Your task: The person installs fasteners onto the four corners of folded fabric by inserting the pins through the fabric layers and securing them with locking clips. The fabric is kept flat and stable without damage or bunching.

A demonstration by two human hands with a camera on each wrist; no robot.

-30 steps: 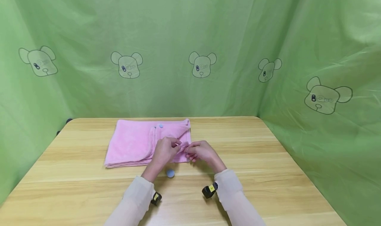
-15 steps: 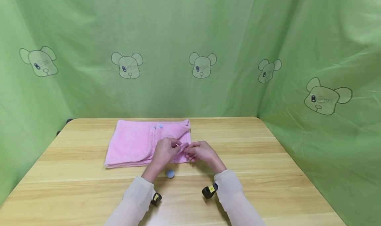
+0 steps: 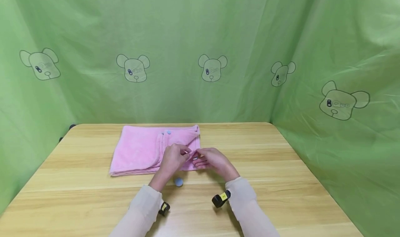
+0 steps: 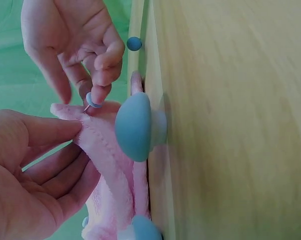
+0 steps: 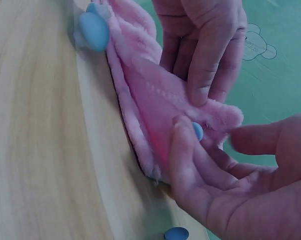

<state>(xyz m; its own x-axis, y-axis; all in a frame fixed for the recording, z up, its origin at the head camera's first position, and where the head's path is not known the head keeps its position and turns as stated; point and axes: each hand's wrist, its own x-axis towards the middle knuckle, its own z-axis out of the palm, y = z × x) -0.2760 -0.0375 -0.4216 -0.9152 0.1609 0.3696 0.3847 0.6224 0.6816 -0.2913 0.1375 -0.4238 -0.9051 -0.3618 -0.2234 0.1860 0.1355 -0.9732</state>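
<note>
one blue mushroom-shaped clip (image 3: 178,182) sits nearest on the wooden table (image 3: 275,202); beyond it the left hand (image 3: 173,157) pinches an edge of the folded pink cloth (image 3: 134,150) lying there, the right hand (image 3: 216,162) touches a blue-headed pin (image 4: 94,101), whether gripping i cannot tell; green curtain (image 3: 175,25) behind.

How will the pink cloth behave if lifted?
Likely floppy: the cloth bends where the left hand pinches it. Probably not slippery, given its fuzzy surface. Rolling or tipping seems unlikely; most of it lies flat on the table.
</note>
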